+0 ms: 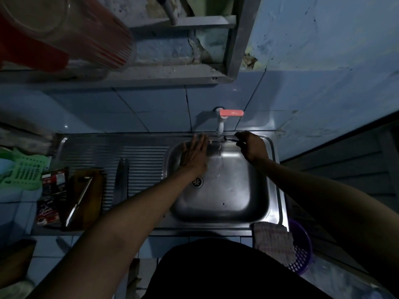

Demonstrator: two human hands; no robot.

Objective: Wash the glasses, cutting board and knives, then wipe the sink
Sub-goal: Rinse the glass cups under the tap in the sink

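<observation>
Water runs from a white tap (221, 124) with a pink handle into the steel sink (224, 210). My left hand (194, 154) lies flat with straight fingers against the sink's back-left wall, beside the stream. At the back rim my right hand (250, 147) grips a thin dark utensil (229, 139) whose tip points toward the water; what kind it is cannot be told. Two dark knives (122, 178) lie on the ribbed drainboard. A wooden cutting board (90, 203) at the left carries a light-handled knife (78, 201). A blurred glass (86, 33) stands on the shelf, upper left.
A checked cloth (273, 242) hangs over the sink's front right corner, next to a purple basket (302, 257). A green plastic rack (23, 171) and red packets (51, 197) sit left of the board. A metal shelf (151, 76) overhangs the back wall.
</observation>
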